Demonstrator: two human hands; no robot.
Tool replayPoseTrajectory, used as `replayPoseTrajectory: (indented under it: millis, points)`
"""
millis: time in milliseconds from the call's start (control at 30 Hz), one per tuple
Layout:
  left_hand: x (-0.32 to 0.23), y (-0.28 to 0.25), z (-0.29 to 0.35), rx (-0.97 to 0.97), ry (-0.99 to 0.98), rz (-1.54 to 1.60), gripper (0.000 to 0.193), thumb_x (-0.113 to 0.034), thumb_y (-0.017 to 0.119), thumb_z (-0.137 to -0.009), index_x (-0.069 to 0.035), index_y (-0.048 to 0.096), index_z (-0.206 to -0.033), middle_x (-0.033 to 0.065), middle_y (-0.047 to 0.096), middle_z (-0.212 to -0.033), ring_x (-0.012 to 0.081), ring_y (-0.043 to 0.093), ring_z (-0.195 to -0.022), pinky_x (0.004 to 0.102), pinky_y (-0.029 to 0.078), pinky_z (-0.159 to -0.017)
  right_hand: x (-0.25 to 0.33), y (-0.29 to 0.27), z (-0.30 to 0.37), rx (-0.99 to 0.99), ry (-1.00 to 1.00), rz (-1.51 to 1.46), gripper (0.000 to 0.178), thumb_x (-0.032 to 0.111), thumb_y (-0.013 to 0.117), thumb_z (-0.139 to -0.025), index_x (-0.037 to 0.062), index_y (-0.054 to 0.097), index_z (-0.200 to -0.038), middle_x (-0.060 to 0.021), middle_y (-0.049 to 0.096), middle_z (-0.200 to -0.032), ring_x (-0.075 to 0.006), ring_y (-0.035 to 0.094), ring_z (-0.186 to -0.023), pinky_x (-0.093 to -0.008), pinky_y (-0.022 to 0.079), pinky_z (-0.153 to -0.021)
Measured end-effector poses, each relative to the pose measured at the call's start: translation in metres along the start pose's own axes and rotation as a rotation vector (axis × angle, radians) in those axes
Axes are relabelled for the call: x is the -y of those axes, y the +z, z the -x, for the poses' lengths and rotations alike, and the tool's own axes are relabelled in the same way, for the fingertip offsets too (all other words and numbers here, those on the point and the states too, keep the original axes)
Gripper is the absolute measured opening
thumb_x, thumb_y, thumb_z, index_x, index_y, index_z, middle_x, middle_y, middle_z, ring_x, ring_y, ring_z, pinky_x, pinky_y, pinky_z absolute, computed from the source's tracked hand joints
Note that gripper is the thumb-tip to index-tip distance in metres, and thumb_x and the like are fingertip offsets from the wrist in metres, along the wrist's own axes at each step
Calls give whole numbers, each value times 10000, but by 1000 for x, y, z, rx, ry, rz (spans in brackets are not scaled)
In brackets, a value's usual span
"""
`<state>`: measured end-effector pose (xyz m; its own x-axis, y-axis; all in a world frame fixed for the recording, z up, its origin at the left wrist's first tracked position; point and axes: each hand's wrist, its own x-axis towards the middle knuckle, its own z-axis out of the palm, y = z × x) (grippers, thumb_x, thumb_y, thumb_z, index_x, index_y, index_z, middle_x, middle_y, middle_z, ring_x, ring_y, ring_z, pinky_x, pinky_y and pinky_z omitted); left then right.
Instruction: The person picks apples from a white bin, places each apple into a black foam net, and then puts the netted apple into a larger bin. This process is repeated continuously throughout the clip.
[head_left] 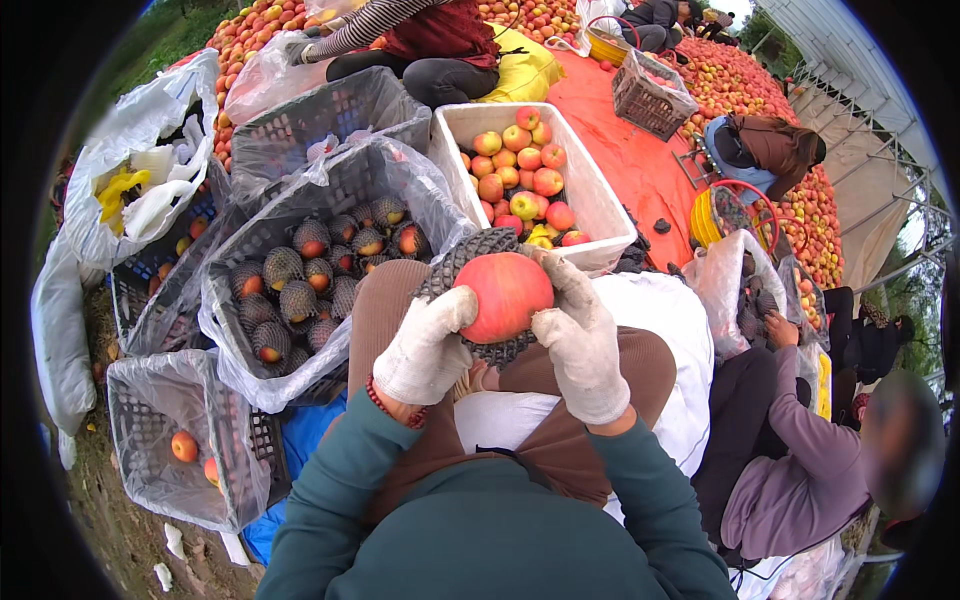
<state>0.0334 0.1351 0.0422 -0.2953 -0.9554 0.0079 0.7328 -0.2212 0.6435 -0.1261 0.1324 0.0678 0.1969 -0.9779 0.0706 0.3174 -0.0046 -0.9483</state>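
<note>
Both my hands wear white work gloves. My left hand [425,345] and my right hand [580,335] hold a big red apple [508,293] between them, just above my lap. A dark foam net sleeve [462,258] is stretched partly around the apple; its mesh shows above and below the fruit. The fingers of both hands grip the sleeve's edges at the apple's sides.
A plastic-lined dark crate [235,355] at my left holds several netted apples. Behind the apple a white crate [600,205] holds bare apples. Another lined crate [150,470] at lower left holds two. People sit on my right and beyond, by heaps of apples on an orange tarp [630,160].
</note>
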Motion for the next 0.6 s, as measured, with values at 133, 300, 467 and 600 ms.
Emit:
replayPoseTrajectory:
  millis: [133,300,467,600]
  points:
    - [0,2,3,-23,29,-58,589,-295,634,-814,50,430,-1246,154,534,-1204,244,537,-1105,367,416,-965,-7,-3,0,37,-42,-35,614,-23,567,-779,-87,309,-1333,-159,395,-1339,-216,407,-1215,-336,338,-1025]
    - [-6,13,9,-41,53,-105,533,-196,613,-800,49,433,-1238,143,536,-1178,226,552,-1059,357,445,-923,-8,-2,3,30,1,-28,575,-35,540,-768,-88,350,-1308,-161,433,-1295,-214,430,-1192,-329,351,-1011]
    - [1,6,13,-56,25,-114,532,-217,619,-811,59,440,-1229,161,544,-1173,245,552,-1081,366,427,-951,-10,-6,5,43,21,34,555,-33,541,-760,-83,378,-1288,-146,461,-1261,-199,443,-1172,-315,368,-991]
    - [7,4,13,-54,-33,-50,561,-277,632,-808,55,447,-1221,161,548,-1176,253,553,-1082,370,428,-953,-12,-13,5,49,67,-12,542,44,590,-792,-71,389,-1282,-131,475,-1249,-197,453,-1160,-315,368,-991]
